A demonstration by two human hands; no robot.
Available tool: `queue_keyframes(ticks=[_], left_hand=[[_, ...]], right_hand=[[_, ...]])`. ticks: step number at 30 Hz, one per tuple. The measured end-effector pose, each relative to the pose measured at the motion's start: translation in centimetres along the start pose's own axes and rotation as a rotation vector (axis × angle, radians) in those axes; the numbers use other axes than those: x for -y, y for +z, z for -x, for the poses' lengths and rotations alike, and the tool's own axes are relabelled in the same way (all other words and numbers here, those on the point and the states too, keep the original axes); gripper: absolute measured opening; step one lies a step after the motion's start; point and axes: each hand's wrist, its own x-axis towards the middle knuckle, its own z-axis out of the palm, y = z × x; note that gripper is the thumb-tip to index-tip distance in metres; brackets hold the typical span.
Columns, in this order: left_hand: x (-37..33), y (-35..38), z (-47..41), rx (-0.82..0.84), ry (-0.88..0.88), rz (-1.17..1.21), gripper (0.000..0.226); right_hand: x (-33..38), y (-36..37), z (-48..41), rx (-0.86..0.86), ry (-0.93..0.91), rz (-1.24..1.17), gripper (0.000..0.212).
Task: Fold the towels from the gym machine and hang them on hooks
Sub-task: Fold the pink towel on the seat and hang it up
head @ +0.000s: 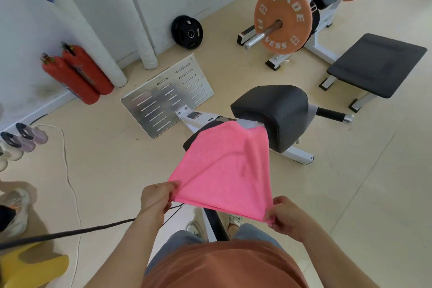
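Pink towel (219, 170) is held spread just in front of the black seat pad (271, 112). Left hand (155, 201) and right hand (286, 216), held apart, each pinch a near corner. Behind the pad, an orange weight plate (282, 18) reads "RADE".

I see two red fire extinguishers (77, 75) by the wall (100, 7), a black weight plate (187, 32) leaning on it, an orange weight plate (282, 20) on a bar (257, 38), and shoes (23, 140) far left.

Fuzzy pink cloth towel (219, 168); matt black padded seat (271, 110); slotted, brushed metal footplate (163, 98); smooth beige floor (105, 159).
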Motion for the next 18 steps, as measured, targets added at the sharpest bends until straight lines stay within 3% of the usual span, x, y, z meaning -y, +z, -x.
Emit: queue_keyframes(ticks=[4,7,13,18], left_hand=[[0.2,-0.4,0.2,-0.003,-0.026,0.002,0.035],[-0.7,-0.3,1.1,-0.032,0.035,0.054,0.019],[-5.1,1.3,3.9,0.097,0.330,0.113,0.038],[-8.4,4.8,8.9,0.333,0.470,0.153,0.040]], right_hand=[[-1.0,0.6,1.0,0.027,0.006,0.064,0.061],[-0.6,0.8,1.6,0.004,-0.049,0.111,0.064],[4.2,1.9,4.6,-0.234,-0.506,0.125,0.042],[8.8,4.6,8.3,-0.220,-0.871,0.059,0.041]])
